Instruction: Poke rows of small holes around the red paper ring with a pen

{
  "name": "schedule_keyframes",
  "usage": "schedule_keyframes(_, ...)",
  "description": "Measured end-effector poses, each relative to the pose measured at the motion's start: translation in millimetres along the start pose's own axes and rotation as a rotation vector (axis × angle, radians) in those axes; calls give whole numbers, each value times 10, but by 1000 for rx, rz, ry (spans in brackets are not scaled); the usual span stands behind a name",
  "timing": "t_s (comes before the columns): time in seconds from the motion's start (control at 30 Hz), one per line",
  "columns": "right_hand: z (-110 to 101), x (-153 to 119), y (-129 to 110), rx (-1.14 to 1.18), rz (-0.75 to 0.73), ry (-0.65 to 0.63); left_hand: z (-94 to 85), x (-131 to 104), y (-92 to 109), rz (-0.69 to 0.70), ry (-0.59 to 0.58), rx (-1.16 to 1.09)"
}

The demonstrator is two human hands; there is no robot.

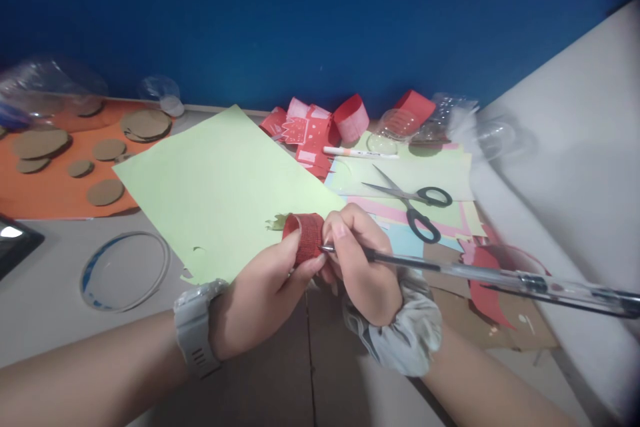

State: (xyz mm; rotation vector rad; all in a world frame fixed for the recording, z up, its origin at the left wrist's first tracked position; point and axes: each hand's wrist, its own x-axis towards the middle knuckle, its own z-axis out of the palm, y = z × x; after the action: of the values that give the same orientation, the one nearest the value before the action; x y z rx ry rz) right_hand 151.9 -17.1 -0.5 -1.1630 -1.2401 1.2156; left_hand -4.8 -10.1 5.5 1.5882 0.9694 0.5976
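Observation:
A small red paper ring [311,237] with dark markings is held near the middle of the view. My left hand [270,280] grips its left and lower side between thumb and fingers. My right hand [363,260] is closed around a clear pen [450,270], whose tip points left at the ring's right side. Some right fingertips also touch or nearly touch the ring. Behind it lies a large light green sheet [215,180], with a small green cut-out [276,222] beside the ring.
Open scissors [407,199] and a white marker [360,153] lie on coloured papers at right. Red paper pieces [315,140] stand at the back. Cardboard discs [105,192] rest on orange paper [60,193]. A tape ring [125,271] is at left.

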Motion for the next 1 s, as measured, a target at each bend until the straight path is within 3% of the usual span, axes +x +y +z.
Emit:
schedule_keyframes(0.23,-19,10,-18,-147,-40,19,-3,-4,5,5,3,-14)
schedule_keyframes(0.47,-14,-2,48,20,-13,-2,-6,5,5,0,5,-12)
schedule_keyframes(0.63,-17,-19,66,-16,-1,39,-10,2,2,-8,4,-5)
schedule_keyframes(0.73,-40,-12,64,-41,-18,-3,-13,-3,8,0,0,-5)
schedule_keyframes(0.83,-23,-1,36,12,-17,-36,-12,-6,1,14,-5,-11)
schedule_keyframes(1.0,25,-1,9,67,-15,14,-5,-5,-13,19,2,-11)
